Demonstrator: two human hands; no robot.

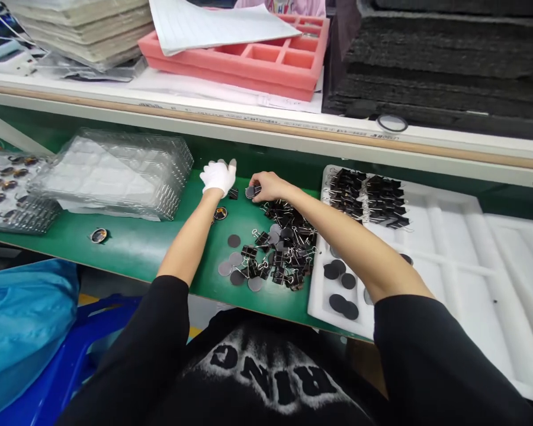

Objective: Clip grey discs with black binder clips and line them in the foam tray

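Note:
My left hand (219, 177), in a white glove with the fingertips bare, is over the far side of the green table. Its thumb stands apart from the fingers and I see nothing held. A black binder clip (233, 193) lies just right of its wrist. My bare right hand (269, 186) pinches a dark round disc (250, 191) together with a binder clip; the fingers partly hide the clip. Under and in front of my right forearm spreads a pile of black binder clips (288, 260) mixed with grey discs (235, 258). A small round part (221, 213) lies by my left forearm.
At right, a white foam tray (317, 296) holds rows of clips (366, 195) and loose dark discs (349, 281). Stacked clear plastic trays (169, 171) stand at left, near another round part (99, 235). A raised shelf (257, 121) bears a pink foam tray (231, 68).

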